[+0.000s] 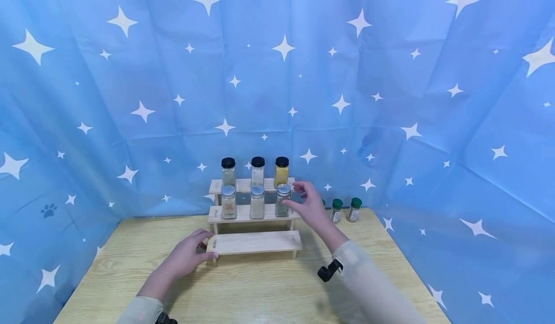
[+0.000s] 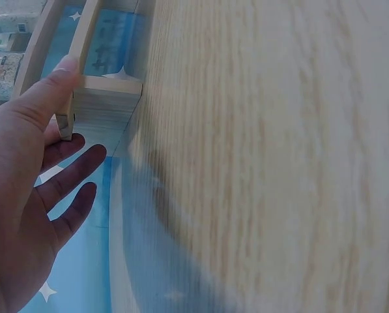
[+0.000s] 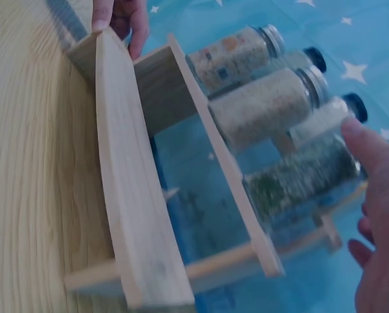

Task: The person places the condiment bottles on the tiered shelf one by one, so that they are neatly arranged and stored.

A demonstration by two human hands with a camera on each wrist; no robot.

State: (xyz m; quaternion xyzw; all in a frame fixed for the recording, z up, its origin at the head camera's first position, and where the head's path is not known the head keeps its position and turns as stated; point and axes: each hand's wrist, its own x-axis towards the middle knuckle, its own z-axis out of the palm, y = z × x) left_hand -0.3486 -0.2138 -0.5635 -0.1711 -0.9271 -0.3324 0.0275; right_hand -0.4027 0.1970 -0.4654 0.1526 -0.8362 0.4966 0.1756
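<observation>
A three-step wooden shelf rack (image 1: 256, 243) stands on the table. My left hand (image 1: 186, 254) pinches the left end of its lowest shelf, thumb over the edge and a finger behind it; the other fingers spread free in the left wrist view. My right hand (image 1: 311, 207) is beside the silver-lidded jar of green herbs (image 1: 281, 210) on the middle shelf, thumb overlapping the jar in the head view, fingers spread apart. Two more silver-lidded jars, one on the left (image 1: 229, 207) and one in the middle (image 1: 257, 208), share that shelf.
On the top shelf stand three black-lidded jars: a pale green one (image 1: 228, 174), a white one (image 1: 257, 175) and a yellow one (image 1: 281, 174). Green-capped bottles (image 1: 353, 213) stand at the table's back right. A starry blue curtain (image 1: 260, 97) hangs behind the wooden table (image 1: 260, 295).
</observation>
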